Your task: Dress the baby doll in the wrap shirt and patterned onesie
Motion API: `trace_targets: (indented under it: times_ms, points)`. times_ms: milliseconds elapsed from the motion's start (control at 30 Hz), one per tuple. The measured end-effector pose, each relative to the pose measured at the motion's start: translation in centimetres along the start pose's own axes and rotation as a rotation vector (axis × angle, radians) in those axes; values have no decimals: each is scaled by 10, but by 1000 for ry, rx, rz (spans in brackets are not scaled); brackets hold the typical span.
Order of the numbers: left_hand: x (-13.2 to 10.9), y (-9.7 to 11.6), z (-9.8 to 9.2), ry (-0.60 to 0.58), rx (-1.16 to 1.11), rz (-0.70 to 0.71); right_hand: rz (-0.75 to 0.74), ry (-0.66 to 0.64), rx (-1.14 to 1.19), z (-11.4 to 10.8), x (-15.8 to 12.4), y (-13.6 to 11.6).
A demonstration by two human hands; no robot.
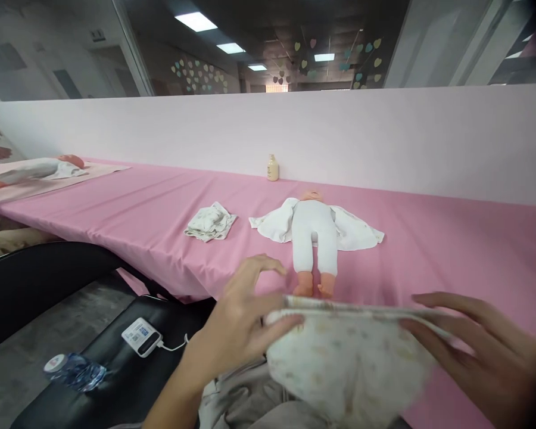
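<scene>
A white baby garment with a small faded print (348, 357) hangs between my hands in front of my lap, its upper edge stretched roughly level and showing two layers. My left hand (243, 316) pinches its left end between thumb and fingers, the index finger raised. The right end is gripped by my right hand (477, 345), which is blurred. Just beyond the cloth, a baby doll (313, 232) lies on its back, feet toward me, dressed in white leggings. An open white shirt (357, 229) spreads out on both sides of it.
The doll lies on a pink-covered table (138, 202). Folded printed cloth (211, 221) sits left of it, and a cream bottle (272, 168) stands by the wall. Another doll (36, 170) lies far left. A black chair (116, 369) carries a water bottle (75, 370) and a white device (142, 337).
</scene>
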State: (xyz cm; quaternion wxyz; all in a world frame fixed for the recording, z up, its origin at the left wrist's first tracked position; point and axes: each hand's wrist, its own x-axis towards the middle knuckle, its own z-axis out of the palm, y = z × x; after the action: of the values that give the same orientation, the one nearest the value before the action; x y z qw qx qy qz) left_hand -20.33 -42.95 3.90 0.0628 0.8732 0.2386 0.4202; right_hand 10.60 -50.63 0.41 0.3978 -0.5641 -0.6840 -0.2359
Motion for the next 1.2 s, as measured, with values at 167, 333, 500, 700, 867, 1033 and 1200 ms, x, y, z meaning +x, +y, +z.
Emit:
trace_targets:
  times_ms: [167,333,500,700,867,1033,1200]
  points:
    - [-2,-22,90,168,-330,-660,681,27,282,83,-11,-32]
    - [-12,28,129,307,-962,-668,476,9,669,94,-5,-84]
    - [-31,61,115,65,-1286,-561,401,47,669,62,2,-88]
    - [-23,24,120,370,-876,-385,460,203,666,27,27,-59]
    - [-16,7,136,-165,-1201,-692,502,288,669,12,78,-44]
    - [-39,12,164,-294,-1566,-799,546,155,812,35,124,-21]
    - [-48,17,177,-388,-1618,-853,689,5,917,56,143,-2]
